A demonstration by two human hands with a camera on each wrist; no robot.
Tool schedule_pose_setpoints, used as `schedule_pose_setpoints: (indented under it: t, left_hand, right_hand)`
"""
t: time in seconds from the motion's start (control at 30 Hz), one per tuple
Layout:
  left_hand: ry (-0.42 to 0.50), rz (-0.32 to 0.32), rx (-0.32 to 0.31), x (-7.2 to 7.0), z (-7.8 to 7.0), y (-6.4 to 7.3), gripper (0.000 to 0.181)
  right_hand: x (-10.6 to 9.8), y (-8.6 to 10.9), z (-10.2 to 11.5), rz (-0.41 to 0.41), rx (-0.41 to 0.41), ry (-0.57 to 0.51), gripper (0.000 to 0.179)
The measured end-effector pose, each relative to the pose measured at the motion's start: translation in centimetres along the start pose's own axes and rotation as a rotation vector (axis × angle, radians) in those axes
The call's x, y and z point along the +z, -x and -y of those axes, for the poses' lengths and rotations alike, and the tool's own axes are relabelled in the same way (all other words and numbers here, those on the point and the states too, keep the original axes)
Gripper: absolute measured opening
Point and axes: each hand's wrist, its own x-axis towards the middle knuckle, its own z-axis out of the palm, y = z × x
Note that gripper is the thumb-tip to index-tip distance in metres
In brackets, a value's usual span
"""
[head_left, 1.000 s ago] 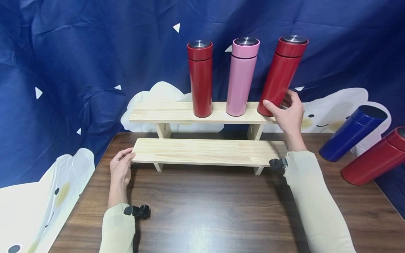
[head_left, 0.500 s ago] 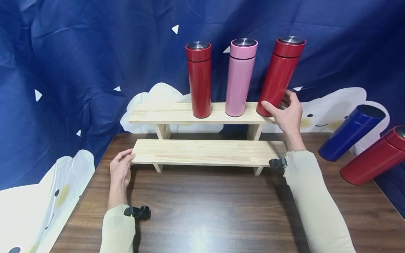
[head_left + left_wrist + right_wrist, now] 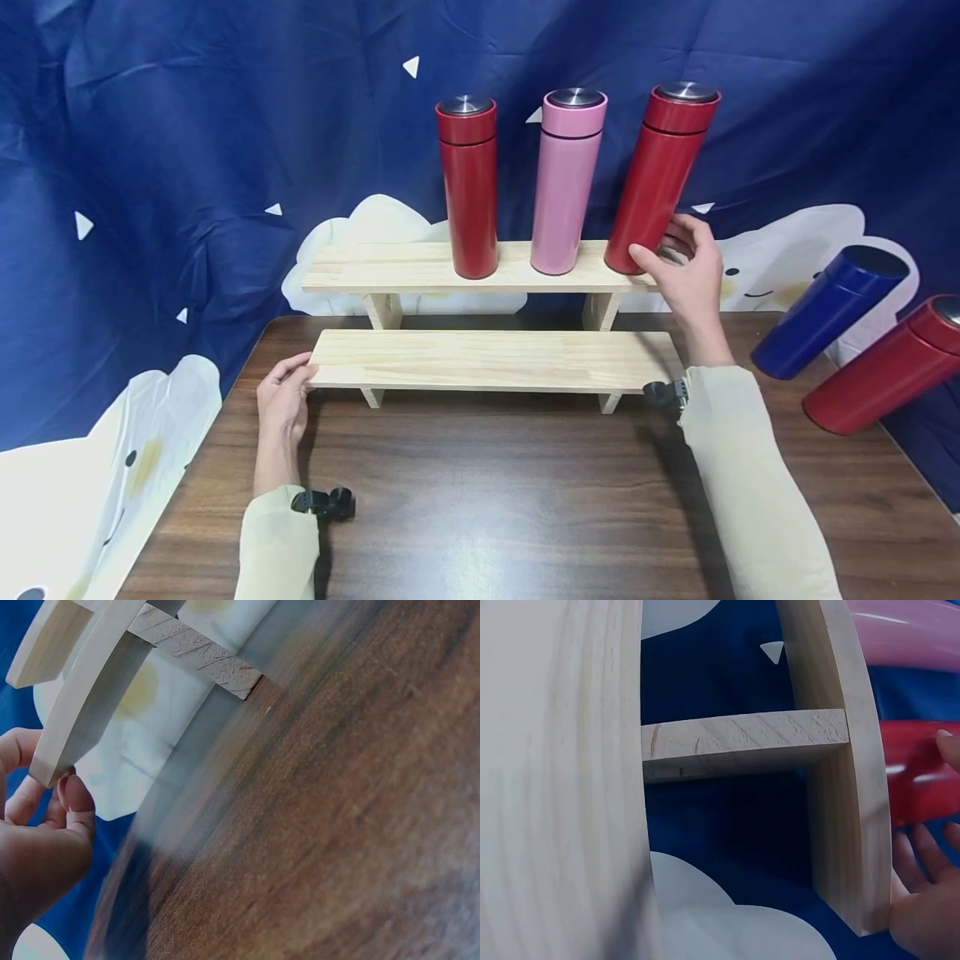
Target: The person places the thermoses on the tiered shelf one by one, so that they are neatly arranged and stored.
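Observation:
On the upper board of a two-tier wooden shelf [image 3: 375,265] stand a red thermos bottle [image 3: 475,196], a pink thermos bottle [image 3: 567,187] and another red thermos bottle [image 3: 656,175] at the right. My right hand [image 3: 692,271] is beside the base of that rightmost bottle, its thumb tip still in front of it. In the right wrist view the fingers [image 3: 922,855] lie loosely along the bottle's side; contact is unclear. My left hand [image 3: 283,400] pinches the left end of the lower board [image 3: 487,358], with the thumb [image 3: 80,796] below the wood.
Further right on the brown table [image 3: 450,483] stand a blue thermos bottle [image 3: 828,312] and a third red one [image 3: 885,371], cut by the frame edge. A blue cloth [image 3: 187,125] with clouds hangs behind.
My right hand has shifted slightly right, and its thumb has slid back toward the rightmost red thermos bottle's edge. My left hand keeps its place; the whole head view drifts slightly.

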Motion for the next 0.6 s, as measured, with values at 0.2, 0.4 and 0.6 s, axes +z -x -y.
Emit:
schedule_pose_setpoints:
  t: [0.2,0.4,0.6]
  left_hand:
    - [-0.005,-0.006,0.0,0.0,0.0,0.0,0.025]
    - [-0.004,-0.011,-0.004,0.0,0.0,0.0,0.024]
    - [-0.01,-0.003,0.0,0.0,0.1,0.0,0.024]
  right_hand:
    - [-0.6,0.3,-0.1,-0.055,-0.002,-0.028,0.058]
    - [-1.5,0.4,-0.4,-0.106,0.034,-0.101,0.055]
    - [-2.7,0.7,-0.5,-0.149,0.025,-0.148,0.05]
